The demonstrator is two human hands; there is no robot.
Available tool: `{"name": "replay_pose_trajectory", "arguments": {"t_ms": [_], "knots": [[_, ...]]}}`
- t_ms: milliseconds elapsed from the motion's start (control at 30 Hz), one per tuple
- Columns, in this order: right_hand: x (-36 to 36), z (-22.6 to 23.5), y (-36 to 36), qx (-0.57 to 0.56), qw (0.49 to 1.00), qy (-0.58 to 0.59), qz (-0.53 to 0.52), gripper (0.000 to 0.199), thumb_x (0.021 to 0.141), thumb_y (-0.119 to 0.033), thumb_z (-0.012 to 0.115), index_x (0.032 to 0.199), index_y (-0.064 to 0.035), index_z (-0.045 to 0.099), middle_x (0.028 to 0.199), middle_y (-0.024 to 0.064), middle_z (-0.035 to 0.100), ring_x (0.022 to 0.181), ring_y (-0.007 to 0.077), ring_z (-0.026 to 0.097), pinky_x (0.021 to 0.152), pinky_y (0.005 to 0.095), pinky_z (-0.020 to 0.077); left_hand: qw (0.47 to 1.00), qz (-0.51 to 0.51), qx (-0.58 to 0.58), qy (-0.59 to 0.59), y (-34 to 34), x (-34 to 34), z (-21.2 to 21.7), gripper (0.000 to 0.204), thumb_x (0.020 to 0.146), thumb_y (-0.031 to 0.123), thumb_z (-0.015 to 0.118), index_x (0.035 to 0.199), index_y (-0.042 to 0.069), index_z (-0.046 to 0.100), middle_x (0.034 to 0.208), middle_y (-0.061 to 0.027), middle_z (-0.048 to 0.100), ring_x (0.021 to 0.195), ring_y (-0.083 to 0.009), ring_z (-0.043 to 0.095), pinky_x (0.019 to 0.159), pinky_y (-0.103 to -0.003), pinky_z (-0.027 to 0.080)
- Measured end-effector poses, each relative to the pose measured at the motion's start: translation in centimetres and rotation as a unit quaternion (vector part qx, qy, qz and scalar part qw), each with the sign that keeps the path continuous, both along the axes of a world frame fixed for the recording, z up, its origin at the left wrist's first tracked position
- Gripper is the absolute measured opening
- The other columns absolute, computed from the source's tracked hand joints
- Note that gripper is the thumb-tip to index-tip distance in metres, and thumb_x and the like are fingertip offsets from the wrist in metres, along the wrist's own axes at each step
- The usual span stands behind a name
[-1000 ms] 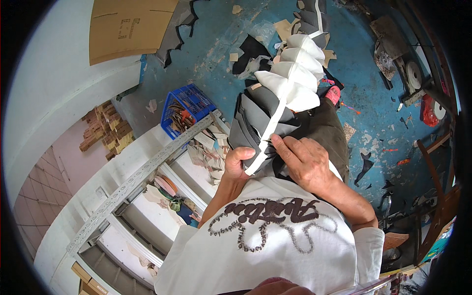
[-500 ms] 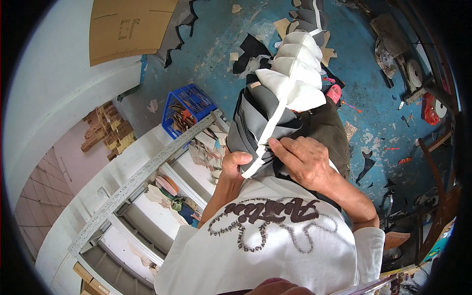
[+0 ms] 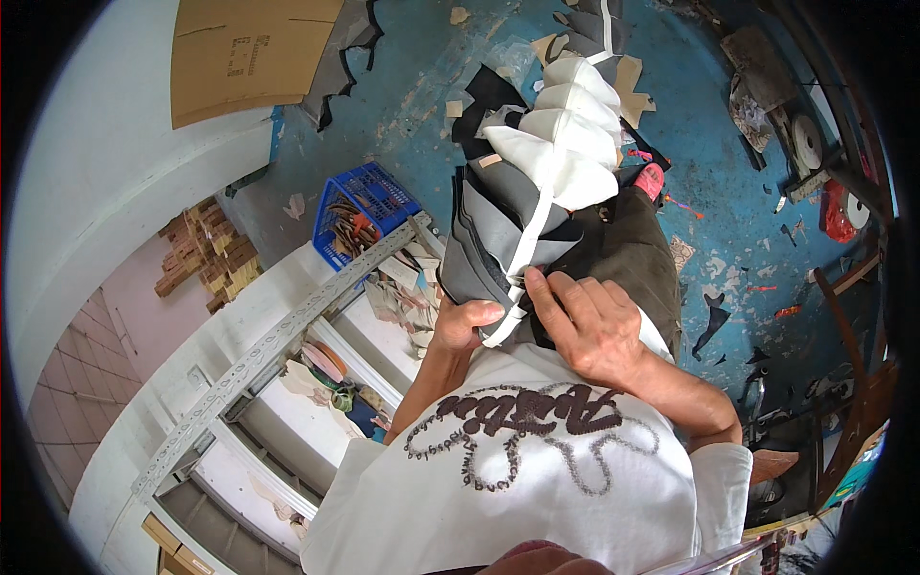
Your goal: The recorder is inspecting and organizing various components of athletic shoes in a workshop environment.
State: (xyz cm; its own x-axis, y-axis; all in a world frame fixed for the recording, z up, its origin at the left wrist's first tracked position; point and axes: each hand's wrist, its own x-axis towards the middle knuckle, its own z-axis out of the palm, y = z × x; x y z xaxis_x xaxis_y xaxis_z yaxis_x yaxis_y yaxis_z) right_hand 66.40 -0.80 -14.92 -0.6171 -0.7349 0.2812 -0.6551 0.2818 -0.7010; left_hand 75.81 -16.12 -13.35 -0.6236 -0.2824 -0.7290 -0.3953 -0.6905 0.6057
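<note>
A string of grey fabric pieces, joined along a white tape, lies folded over my lap. Around its near end my left hand is closed, thumb pressed on top beside the tape. My right hand is half curled, thumb and forefinger together at the tape; a small dark thing shows at these fingertips, too small to name. Farther along, puffed white pieces hang from the same tape, and more grey pieces trail onto the floor.
To the left stands a blue plastic crate of scraps, beside a metal-edged rack holding more offcuts. Cardboard leans at the far left. Scraps litter the blue floor. A dark frame with spools stands at the right.
The fabric string has shifted slightly left at its far part, and its near end has moved a little right. My left thumb has moved right along the pieces. Both hands stay at the tape.
</note>
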Motion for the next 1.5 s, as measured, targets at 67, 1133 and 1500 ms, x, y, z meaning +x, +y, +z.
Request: {"name": "replay_pose_trajectory", "arguments": {"t_ms": [67, 1133, 1500], "knots": [[-0.3, 0.1, -0.2, -0.006, 1.000, 0.020, 0.019, 0.040, 0.056, -0.009, 0.053, 0.095, 0.0013, 0.055, 0.078, 0.0066, 0.052, 0.055, 0.0123, 0.047, 0.045, 0.0227, 0.0351, 0.999, -0.024, -0.020, -0.017, -0.2, 0.1, 0.1, 0.056, 0.052, 0.004, 0.056, 0.106, -0.003, 0.044, 0.092, -0.0108, 0.055, 0.084, -0.0206, 0.054, 0.078, -0.031, 0.043], [-2.6, 0.4, 0.0, -0.034, 0.999, -0.004, 0.035, 0.041, 0.054, -0.011, 0.052, 0.093, 0.0007, 0.056, 0.080, 0.0058, 0.054, 0.057, 0.0116, 0.049, 0.047, 0.0231, 0.0325, 0.998, -0.068, -0.013, -0.013, -1.4, -0.7, -0.3, 0.063, 0.050, 0.007, 0.058, 0.109, -0.003, 0.041, 0.096, -0.0084, 0.052, 0.087, -0.0176, 0.051, 0.078, -0.027, 0.040], [-3.5, 0.3, -0.8, -0.025, 0.987, -0.032, 0.153, 0.021, 0.062, -0.009, 0.054, 0.080, 0.0009, 0.055, 0.070, 0.0044, 0.051, 0.059, 0.0127, 0.049, 0.047, 0.0226, 0.0351, 0.971, -0.218, -0.093, 0.002, -2.0, -2.0, 0.3, 0.068, 0.047, 0.013, 0.064, 0.109, 0.000, 0.039, 0.096, -0.0074, 0.048, 0.089, -0.0178, 0.046, 0.080, -0.028, 0.037]]}}
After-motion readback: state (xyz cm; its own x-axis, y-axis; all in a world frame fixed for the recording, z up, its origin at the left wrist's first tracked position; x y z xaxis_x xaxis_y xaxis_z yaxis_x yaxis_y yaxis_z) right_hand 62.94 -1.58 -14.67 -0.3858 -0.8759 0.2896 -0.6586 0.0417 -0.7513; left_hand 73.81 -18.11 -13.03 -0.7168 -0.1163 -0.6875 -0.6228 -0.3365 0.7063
